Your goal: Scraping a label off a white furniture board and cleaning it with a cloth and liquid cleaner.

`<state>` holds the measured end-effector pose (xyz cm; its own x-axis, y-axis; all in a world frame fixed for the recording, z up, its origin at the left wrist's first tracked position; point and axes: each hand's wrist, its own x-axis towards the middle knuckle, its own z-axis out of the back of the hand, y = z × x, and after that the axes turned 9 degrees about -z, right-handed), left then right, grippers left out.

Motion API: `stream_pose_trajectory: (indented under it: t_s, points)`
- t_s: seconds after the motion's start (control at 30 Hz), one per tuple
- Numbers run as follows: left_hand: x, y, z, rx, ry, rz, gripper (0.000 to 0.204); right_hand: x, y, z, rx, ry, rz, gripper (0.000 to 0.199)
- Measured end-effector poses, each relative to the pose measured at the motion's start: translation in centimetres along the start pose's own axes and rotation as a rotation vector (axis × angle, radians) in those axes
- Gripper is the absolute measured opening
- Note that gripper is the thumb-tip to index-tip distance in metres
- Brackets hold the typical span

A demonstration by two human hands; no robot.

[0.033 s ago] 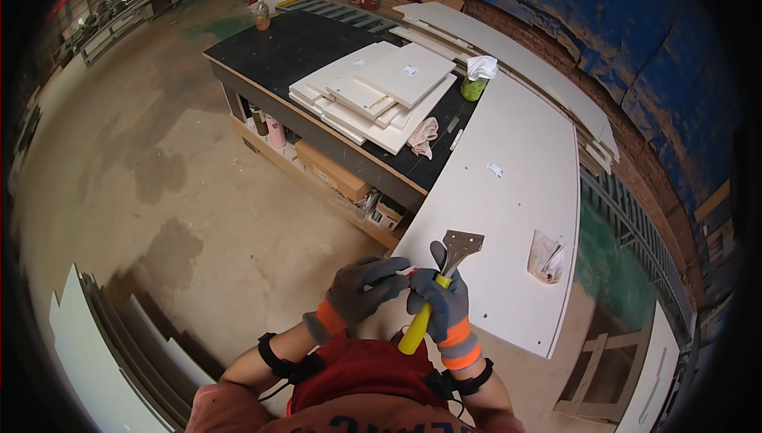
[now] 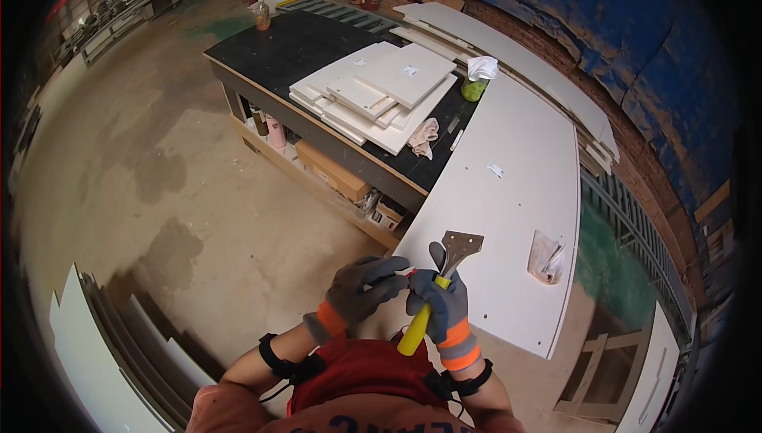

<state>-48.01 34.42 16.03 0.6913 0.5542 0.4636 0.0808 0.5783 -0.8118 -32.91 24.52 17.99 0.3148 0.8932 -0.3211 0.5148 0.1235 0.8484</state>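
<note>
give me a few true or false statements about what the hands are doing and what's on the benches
1. The right hand grips a scraper with a yellow handle. True.
2. Both hands are bare. False: the left hand and the right hand wear grey gloves with orange cuffs.
3. The left hand rests flat on the long white panel. False: it is raised in front of the body, fingers meeting the right hand near the top of the scraper's handle.
4. A stack of white boards lies on the dark workbench. True.
5. A crumpled rag lies beside that stack. True.
6. The scraper's blade points down at the floor. False: it points up and away from the person, over the white panel.
</note>
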Motion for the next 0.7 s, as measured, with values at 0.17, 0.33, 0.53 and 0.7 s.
stream_pose_trajectory:
  t_s: [0.17,0.33,0.53,0.7]
  points:
    - [0.4,0.1,0.5,0.072,-0.159,-0.197,0.038,0.2,-0.4,0.2,0.014,0.041,-0.046,0.065]
    - [0.2,-0.1,-0.1,0.491,-0.124,-0.359,0.034,0.5,0.0,-0.2,-0.053,0.007,-0.074,0.059]
    - [-0.9,1.3,-1.1,0.630,0.037,-0.304,0.035,0.7,-0.1,-0.4,-0.047,-0.028,-0.083,0.054]
    - [-0.9,-0.2,0.7,-1.267,-0.326,0.099,0.041,1.2,-0.1,0.6,0.047,-0.011,-0.047,0.053]
